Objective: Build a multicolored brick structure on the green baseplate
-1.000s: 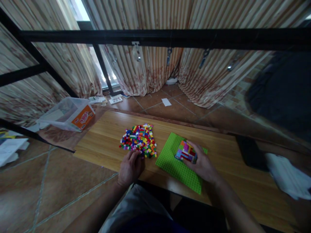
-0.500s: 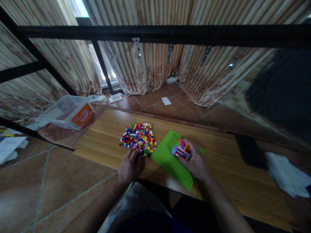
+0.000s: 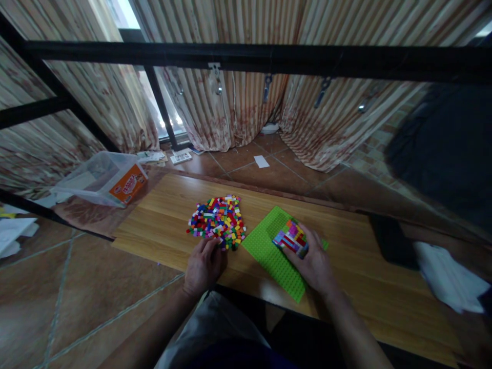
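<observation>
A heap of small, many-coloured toy bricks lies on the wooden table. At its near edge is my left hand, fingers curled together at the fingertips; whatever they pinch is too small to make out. To the right, a green studded baseplate sits at an angle. My right hand is wrapped around a block built of coloured bricks, thumb on the near side and fingers on the far side. The block is on or just over the baseplate; its underside is hidden.
A clear plastic bin with an orange label stands beyond the table's left end. On the right are a dark flat object and a white plastic packet. A black metal bar crosses in front of the curtains.
The view has shifted slightly. Both hands keep nearly the same places, the left by the brick heap and the right around the brick block.
</observation>
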`<state>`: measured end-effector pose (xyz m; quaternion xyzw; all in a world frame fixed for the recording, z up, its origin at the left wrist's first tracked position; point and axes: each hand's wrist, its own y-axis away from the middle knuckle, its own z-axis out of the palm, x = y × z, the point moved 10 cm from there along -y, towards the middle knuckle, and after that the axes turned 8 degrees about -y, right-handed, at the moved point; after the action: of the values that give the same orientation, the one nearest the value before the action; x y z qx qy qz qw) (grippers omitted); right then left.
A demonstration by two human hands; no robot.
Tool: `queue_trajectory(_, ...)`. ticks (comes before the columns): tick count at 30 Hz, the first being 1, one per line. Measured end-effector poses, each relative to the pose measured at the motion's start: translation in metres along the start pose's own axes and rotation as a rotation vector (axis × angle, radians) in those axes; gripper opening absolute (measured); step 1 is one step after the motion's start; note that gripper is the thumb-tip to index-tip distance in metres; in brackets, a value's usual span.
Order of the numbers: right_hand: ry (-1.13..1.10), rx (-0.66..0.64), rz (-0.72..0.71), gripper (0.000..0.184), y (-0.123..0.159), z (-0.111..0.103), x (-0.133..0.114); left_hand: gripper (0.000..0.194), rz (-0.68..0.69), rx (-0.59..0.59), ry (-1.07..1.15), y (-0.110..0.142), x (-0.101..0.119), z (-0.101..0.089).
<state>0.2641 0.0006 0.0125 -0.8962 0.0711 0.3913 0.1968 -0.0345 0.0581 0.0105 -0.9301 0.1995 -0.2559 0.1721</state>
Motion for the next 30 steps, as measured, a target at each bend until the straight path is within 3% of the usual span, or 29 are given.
queue_trajectory(3, 0.046, 0.105, 0.028, 0.072, 0.022, -0.019, 0.010, 0.019, 0.001, 0.007, 0.003, 0.000, 0.000, 0.000)
queue_trajectory(8, 0.180, 0.336, 0.193, 0.058, 0.076, -0.063, 0.048, 0.020, 0.011, 0.005, -0.008, 0.001, -0.002, 0.002)
queue_trajectory(10, 0.216, 0.382, 0.237, 0.056, 0.088, -0.070, 0.059, 0.021, 0.016, 0.005, -0.012, 0.001, -0.003, 0.003)
queue_trajectory(30, 0.362, 0.418, 0.116, 0.041, 0.081, -0.053, 0.058, 0.023, 0.047, 0.006, -0.035, 0.000, -0.011, 0.006)
